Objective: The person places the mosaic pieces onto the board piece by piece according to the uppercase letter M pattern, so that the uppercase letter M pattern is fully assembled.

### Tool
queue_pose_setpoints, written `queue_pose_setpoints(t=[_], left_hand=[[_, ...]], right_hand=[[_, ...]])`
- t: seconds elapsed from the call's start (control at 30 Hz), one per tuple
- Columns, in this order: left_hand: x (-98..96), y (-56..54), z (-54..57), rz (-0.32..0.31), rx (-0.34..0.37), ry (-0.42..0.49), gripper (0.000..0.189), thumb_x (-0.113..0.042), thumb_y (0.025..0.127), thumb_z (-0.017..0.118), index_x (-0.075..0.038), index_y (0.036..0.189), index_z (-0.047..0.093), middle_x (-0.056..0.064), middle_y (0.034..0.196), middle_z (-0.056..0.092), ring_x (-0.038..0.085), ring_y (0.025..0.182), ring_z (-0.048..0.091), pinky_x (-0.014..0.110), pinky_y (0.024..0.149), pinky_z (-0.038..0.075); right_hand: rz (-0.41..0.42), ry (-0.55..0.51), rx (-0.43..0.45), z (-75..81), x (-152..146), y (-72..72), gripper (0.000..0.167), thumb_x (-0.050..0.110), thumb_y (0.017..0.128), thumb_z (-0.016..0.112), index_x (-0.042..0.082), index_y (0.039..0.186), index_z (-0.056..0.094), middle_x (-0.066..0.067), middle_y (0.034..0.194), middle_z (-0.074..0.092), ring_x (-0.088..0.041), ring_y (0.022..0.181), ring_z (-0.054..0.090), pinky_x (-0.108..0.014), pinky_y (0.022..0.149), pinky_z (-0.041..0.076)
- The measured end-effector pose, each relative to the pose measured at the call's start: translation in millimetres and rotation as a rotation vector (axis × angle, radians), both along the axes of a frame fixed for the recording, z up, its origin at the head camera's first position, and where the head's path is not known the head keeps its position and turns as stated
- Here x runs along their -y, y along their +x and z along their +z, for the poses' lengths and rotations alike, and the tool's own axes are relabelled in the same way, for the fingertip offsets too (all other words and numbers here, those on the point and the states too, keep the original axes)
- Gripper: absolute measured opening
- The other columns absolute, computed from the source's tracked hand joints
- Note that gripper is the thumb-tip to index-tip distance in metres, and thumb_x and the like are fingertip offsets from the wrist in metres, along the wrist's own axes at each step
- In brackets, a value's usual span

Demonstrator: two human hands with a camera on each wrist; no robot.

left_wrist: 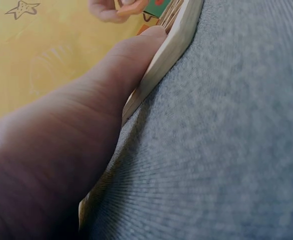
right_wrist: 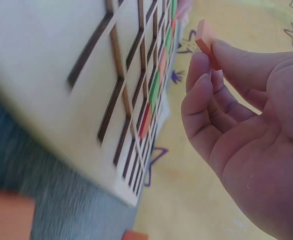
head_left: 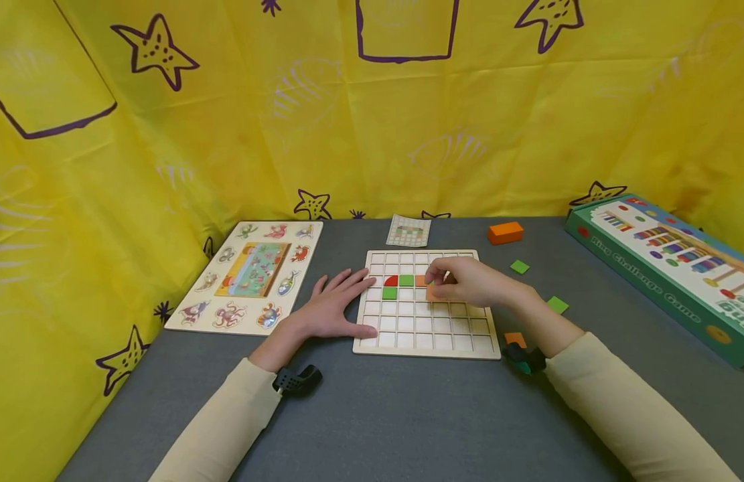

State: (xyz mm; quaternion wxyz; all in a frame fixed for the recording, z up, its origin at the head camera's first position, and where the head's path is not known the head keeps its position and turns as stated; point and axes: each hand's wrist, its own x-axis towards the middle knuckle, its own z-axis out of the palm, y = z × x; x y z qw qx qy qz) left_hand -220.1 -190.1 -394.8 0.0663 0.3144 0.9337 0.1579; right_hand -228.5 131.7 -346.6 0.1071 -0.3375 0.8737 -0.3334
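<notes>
Taking the middle of the grid board as the clock's centre, the orange square tile is up near one o'clock, over the cells just below the row of pieces. The step in hand looks like seating it in a cell. To do that well, square its edges to the dividers first, lower it level, then press with one fingertip once it drops between the ridges; a tilted corner could catch on a divider or nudge a neighbour. The red quarter-circle piece, towards ten o'clock, with the green square tile just under it, gives a line to sight along. The pattern card at twelve o'clock is worth a glance to confirm the cell.

The right hand comes in from two o'clock, thumb and forefinger closed in a pinch on the orange square tile, the other fingers curled inward. In the right wrist view the tile appears lifted off the board.

The left hand lies spread wide at nine o'clock, gripping nothing: its fingertips touch the board's edge towards ten and its thumb rests near the corner at eight, which should steady the board against a push.
</notes>
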Motion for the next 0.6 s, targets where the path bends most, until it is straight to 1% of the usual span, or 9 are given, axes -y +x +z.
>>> queue_pose_setpoints(t=[0.13,0.37,0.6], left_hand=[[-1.5,1.0,0.8,0.005,-0.003,0.002,0.1,-0.066,0.084,0.07,-0.021,0.162,0.028,0.003,0.168,0.015,0.035,0.153,0.008,0.068,0.112,0.0],[-4.4,2.1,0.1,0.03,0.015,-0.014,0.1,-0.067,0.084,0.069,-0.023,0.163,0.026,0.0,0.169,0.013,0.033,0.153,0.005,0.066,0.114,-0.002],[-3.8,1.9,-0.9,0.032,0.019,-0.01,0.099,-0.065,0.085,0.07,-0.023,0.163,0.026,0.001,0.169,0.013,0.033,0.153,0.006,0.067,0.113,-0.002]], right_hand=[[0.024,0.004,0.006,0.0,16.1,-1.7,0.013,0.01,0.097,0.07,0.005,0.109,0.067,0.0,0.093,0.063,-0.019,0.084,0.056,-0.037,0.077,0.048],[0.074,0.012,0.012,-4.8,45.2,-4.4,0.011,0.007,0.098,0.067,0.004,0.109,0.067,0.0,0.091,0.062,-0.017,0.083,0.056,-0.035,0.078,0.047],[0.099,0.031,0.013,-9.0,63.1,-7.9,0.008,0.007,0.098,0.066,0.007,0.106,0.066,0.002,0.089,0.061,-0.016,0.08,0.055,-0.034,0.077,0.046]])
